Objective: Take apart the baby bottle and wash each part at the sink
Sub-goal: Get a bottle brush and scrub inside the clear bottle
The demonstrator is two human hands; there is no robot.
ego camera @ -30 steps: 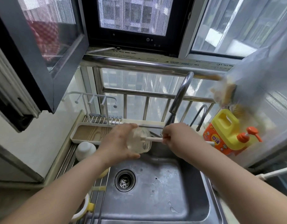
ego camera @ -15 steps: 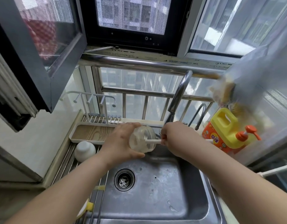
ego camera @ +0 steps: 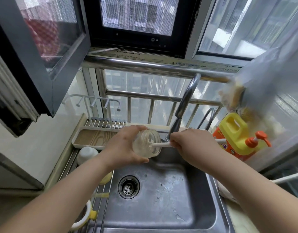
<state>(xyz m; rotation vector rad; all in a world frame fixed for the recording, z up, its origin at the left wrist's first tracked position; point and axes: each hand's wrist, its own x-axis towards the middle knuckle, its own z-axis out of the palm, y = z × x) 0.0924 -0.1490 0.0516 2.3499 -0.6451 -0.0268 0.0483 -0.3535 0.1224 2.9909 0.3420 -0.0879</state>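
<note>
My left hand [ego camera: 123,147] grips the clear baby bottle body [ego camera: 147,142], held on its side over the back of the steel sink [ego camera: 200,207] with its open threaded mouth facing right. My right hand [ego camera: 193,145] grips the white handle of a bottle brush [ego camera: 161,145]; the brush end is inside the bottle and its handle end sticks out past my wrist on the right. A white bottle part [ego camera: 87,154] sits upside down on the drain rack at the left.
The curved faucet [ego camera: 185,105] stands just behind the bottle, no water running. A yellow detergent jug with an orange pump [ego camera: 237,138] stands at the right. A wood-grain tray [ego camera: 93,138] and wire rack [ego camera: 101,195] lie left. The drain [ego camera: 128,187] is below.
The bottle and both hands have shifted slightly right and up toward the faucet, and the brush sits a bit differently in the bottle mouth.
</note>
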